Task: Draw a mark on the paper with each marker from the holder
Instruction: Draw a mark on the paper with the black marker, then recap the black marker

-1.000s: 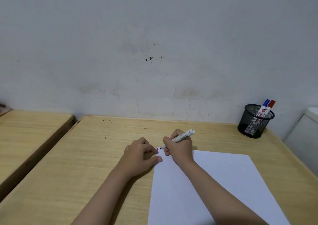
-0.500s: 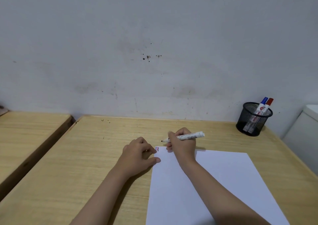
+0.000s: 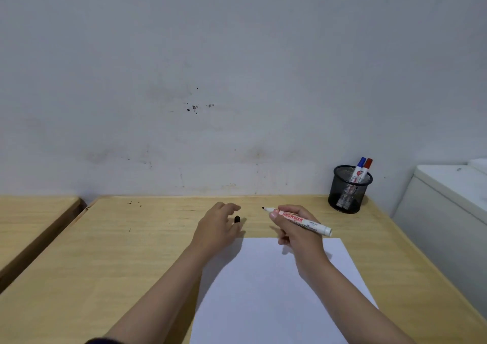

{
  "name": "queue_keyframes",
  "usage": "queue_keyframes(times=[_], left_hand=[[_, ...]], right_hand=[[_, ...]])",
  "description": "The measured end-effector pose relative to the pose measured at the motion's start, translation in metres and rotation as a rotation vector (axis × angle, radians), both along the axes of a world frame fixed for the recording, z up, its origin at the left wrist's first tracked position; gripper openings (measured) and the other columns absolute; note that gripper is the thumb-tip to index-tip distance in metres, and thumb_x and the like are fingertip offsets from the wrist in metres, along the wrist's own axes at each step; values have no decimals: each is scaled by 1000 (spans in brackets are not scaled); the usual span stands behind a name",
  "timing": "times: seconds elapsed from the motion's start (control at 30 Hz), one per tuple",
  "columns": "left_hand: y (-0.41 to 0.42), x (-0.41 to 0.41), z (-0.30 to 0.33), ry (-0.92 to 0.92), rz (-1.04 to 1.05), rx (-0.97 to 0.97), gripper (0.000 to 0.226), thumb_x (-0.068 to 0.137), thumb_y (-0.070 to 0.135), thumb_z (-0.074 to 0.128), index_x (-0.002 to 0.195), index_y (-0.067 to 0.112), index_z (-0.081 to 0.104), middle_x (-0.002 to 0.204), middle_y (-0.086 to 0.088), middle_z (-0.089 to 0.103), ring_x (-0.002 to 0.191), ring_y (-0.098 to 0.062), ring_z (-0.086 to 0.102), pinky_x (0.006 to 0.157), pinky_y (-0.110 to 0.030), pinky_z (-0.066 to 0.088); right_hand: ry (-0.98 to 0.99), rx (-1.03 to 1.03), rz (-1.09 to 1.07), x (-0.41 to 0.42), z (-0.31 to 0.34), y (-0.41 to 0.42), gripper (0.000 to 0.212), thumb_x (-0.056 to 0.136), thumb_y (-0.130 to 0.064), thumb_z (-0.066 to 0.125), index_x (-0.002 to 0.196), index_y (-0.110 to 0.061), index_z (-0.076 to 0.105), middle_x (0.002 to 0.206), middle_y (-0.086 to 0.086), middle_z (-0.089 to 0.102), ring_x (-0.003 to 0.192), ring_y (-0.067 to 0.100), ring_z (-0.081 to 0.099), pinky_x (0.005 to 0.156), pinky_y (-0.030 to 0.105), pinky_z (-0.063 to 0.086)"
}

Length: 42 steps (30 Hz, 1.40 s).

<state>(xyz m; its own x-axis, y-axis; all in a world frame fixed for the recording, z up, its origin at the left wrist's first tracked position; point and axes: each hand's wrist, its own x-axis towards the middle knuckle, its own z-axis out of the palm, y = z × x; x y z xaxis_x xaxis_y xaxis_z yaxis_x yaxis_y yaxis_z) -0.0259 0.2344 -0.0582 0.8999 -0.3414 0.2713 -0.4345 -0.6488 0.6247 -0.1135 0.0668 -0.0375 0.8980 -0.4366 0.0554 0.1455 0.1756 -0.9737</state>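
The paper, a white sheet, is lying flat on the wooden desk, its far edge just in front of both hands and its near end running out of view at the bottom. It is looking thin and limp, likely to slide or crease if dragged, so pressing it flat would probably steady it best. Open desk is stretching to the left and beyond the sheet as far as the wall.

The black mesh holder is standing at the far right corner, well apart from the paper, with a blue-capped marker and a red-capped marker leaning inside it.

The right hand is closing around an uncapped white marker, holding it mid-barrel, tip pointing left above the desk and clear of the paper. The marker is looking light and rigid, with a smooth barrel.

The left hand is hovering with loosely spread fingers, gripping nothing, just beside a small black cap sitting on the desk, small enough to roll or get knocked away.
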Motion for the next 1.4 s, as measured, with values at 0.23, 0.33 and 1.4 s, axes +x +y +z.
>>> queue_keyframes(times=[0.23,0.33,1.4], left_hand=[[-26,19,1,28,40,142,19,78,10,61,94,7,71,93,-12,67,91,-27,63,76,-27,46],[-29,2,21,217,15,-267,8,76,3,69,80,10,72,81,-11,72,76,-20,64,74,-27,45],[-25,-115,81,397,-356,-993,23,57,20,79,76,9,73,79,-9,75,81,-21,70,80,-27,58]], right_hand=[[-63,-29,98,-42,16,-33,13,77,-5,73,89,-10,72,55,1,60,47,14,52,44,23,46],[-100,-64,90,-53,21,-41,10,78,-5,72,87,-9,73,54,1,61,46,17,52,45,23,46],[-287,-246,216,-96,61,-22,12,69,-12,80,77,-21,76,78,1,74,65,18,66,67,32,57]])
